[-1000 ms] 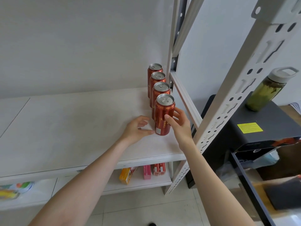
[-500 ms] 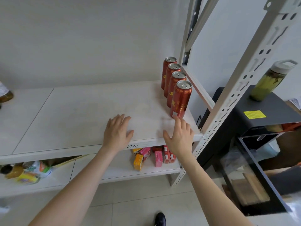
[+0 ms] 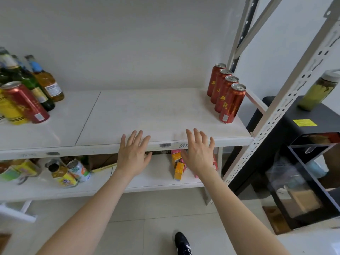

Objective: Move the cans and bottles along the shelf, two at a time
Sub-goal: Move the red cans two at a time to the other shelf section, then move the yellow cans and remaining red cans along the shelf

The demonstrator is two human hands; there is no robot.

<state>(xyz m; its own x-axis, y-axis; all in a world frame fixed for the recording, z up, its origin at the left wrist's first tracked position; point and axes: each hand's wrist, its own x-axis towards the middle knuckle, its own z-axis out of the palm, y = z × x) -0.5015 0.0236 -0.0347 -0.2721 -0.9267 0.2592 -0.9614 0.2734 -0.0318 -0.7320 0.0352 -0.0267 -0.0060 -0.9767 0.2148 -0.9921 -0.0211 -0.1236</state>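
Several tall red cans (image 3: 230,103) stand in a tight row at the right end of the white shelf (image 3: 139,115), beside the upright post. At the left end stand another red can (image 3: 25,102), a yellow can (image 3: 10,109) and several glass bottles (image 3: 46,80). My left hand (image 3: 133,153) and my right hand (image 3: 199,153) hover over the shelf's front edge, fingers spread, palms down, holding nothing. Both hands are well clear of either group.
A perforated white post (image 3: 287,96) and a diagonal brace frame the right end. A black cabinet (image 3: 298,126) with a green-filled bottle (image 3: 316,91) stands beyond it. The lower shelf holds cartons (image 3: 179,167), a can and bottles (image 3: 63,174). A shoe (image 3: 182,242) shows on the floor.
Both hands let go of the front red can and drew back to the shelf's front edge. The view swung left and back, bringing the left-end cans and bottles into sight.
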